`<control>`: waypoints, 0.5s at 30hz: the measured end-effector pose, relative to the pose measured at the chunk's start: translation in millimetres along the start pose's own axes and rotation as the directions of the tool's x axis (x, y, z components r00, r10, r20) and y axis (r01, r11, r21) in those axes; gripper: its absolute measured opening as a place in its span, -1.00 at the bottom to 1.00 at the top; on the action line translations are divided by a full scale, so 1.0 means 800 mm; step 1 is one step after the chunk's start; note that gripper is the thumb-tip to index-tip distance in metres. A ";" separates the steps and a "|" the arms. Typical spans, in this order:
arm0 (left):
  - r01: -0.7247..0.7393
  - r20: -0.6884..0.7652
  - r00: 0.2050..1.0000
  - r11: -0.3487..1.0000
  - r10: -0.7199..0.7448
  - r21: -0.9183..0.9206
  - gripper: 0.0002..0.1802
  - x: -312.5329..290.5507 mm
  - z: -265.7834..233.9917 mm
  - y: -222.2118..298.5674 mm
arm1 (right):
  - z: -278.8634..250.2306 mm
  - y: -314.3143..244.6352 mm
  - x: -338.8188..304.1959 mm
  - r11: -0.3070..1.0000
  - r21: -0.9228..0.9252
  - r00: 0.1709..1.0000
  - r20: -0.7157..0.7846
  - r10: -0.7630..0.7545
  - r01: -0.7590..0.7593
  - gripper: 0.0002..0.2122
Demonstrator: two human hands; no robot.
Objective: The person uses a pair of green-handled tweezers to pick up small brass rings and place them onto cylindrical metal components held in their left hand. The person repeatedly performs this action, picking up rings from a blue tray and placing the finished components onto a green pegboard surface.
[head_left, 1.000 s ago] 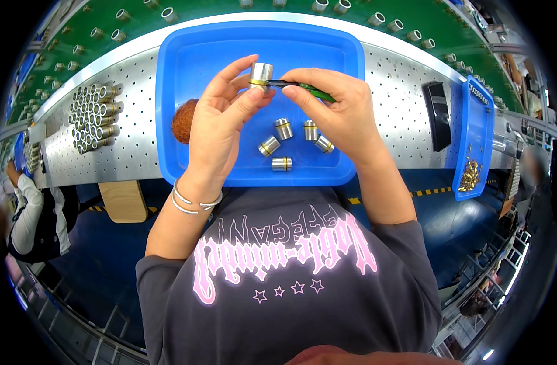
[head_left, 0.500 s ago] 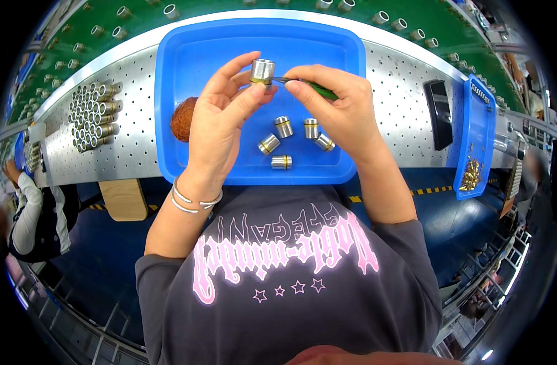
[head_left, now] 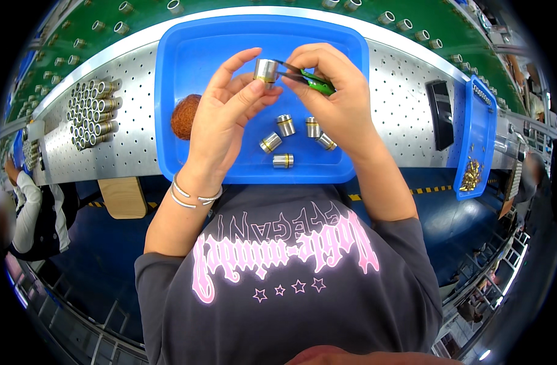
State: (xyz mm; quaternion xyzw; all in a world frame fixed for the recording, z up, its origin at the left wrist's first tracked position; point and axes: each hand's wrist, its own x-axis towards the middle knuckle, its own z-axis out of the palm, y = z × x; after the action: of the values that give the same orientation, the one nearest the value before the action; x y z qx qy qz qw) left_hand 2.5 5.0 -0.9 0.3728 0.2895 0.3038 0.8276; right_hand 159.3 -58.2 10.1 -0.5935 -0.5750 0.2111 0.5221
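While both forearms reach up from the lower edge, the two hands meet above the blue tray [head_left: 161,121], facing one another. Left hand [head_left: 224,112]: raised, palm turned inward toward the right, index finger extended upward and clear of the work, thumb set against the near side of the part. Right hand [head_left: 345,91]: bent in from the opposite side, thumb and fingers closed around the green-handled tweezers [head_left: 320,83], whose dark prongs stand apart and point left.

The metal cylinder [head_left: 266,70] is at the left hand's fingertips, pinched between the thumb and the fingers behind, its upper portion projecting above the thumb. It is held above the tray, near the tweezers' prongs (whether the tips touch its wall cannot be told).

Its surface is silver and shiny, with a yellowish band around the lower part; it stands nearly upright.

Five similar cylinders [head_left: 283,161] lie loose in the tray below, some standing, some tipped over. A brown fibrous ball [head_left: 185,117] rests at the tray's left side, just beside the left forearm.
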 end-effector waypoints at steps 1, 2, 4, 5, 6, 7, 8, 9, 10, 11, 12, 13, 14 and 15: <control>0.007 -0.007 1.000 1.000 -0.007 -0.021 -0.53 0.000 0.001 0.000 | -0.001 -0.001 0.001 1.000 0.010 1.000 -0.012 -0.011 0.011 -0.86; 0.016 -0.011 1.000 0.999 -0.016 -0.044 -0.54 0.001 0.002 -0.001 | -0.002 -0.002 0.002 0.999 0.040 1.000 -0.001 0.020 -0.020 -0.87; 0.038 0.014 0.999 0.997 -0.037 -0.073 -0.55 0.003 0.000 0.000 | -0.003 -0.003 0.002 0.992 0.099 0.996 0.023 0.082 -0.084 -0.88; 0.050 0.025 0.999 0.995 -0.048 -0.087 -0.56 0.003 0.000 0.000 | -0.003 -0.001 0.001 0.985 0.135 0.995 0.020 0.103 -0.105 -0.89; 0.046 0.031 0.999 0.996 -0.043 -0.080 -0.56 0.003 -0.001 -0.001 | -0.002 0.004 -0.001 0.977 0.171 0.992 0.017 0.123 -0.125 -0.90; 0.041 0.036 0.999 0.996 -0.039 -0.073 -0.56 0.003 -0.001 -0.002 | -0.001 0.008 -0.002 0.968 0.207 0.989 0.016 0.144 -0.144 -0.91; 0.036 0.041 0.999 0.997 -0.033 -0.064 -0.56 0.003 -0.002 -0.002 | -0.001 0.010 -0.001 0.966 0.217 0.990 0.014 0.143 -0.143 -0.91; 0.047 0.045 0.998 0.996 -0.043 -0.078 -0.56 0.003 -0.003 -0.001 | -0.001 0.012 -0.001 0.964 0.227 0.990 0.013 0.142 -0.141 -0.91; 0.057 0.048 0.997 0.994 -0.053 -0.092 -0.55 0.003 -0.004 -0.001 | -0.001 0.012 -0.001 0.962 0.236 0.990 0.011 0.140 -0.139 -0.91; 0.067 0.052 0.997 0.992 -0.062 -0.106 -0.54 0.004 -0.005 -0.001 | -0.001 0.012 -0.001 0.968 0.214 0.991 0.006 0.133 -0.131 -0.90; 0.048 0.040 0.998 0.997 -0.046 -0.065 -0.54 0.004 -0.004 -0.002 | 0.000 0.012 -0.001 0.974 0.192 0.992 0.002 0.125 -0.123 -0.89; 0.029 0.029 0.999 0.999 -0.029 -0.023 -0.53 0.003 -0.001 -0.003 | 0.000 0.011 -0.001 0.979 0.169 0.993 -0.003 0.117 -0.115 -0.89; 0.011 0.017 1.000 1.000 -0.011 0.019 -0.52 0.003 0.000 -0.003 | 0.000 0.008 -0.001 0.991 0.110 0.997 -0.003 0.081 -0.080 -0.88; -0.004 0.018 1.000 0.999 0.003 0.045 -0.51 0.003 0.000 -0.004 | -0.001 0.004 0.000 0.998 0.050 0.999 0.000 0.045 -0.045 -0.87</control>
State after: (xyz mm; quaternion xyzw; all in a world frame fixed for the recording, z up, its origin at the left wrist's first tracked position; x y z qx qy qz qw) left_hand 5.2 5.3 -4.0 0.3945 0.2884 0.2952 0.8210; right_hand 161.6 -57.9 7.5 -0.5932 -0.5557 0.2366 0.5323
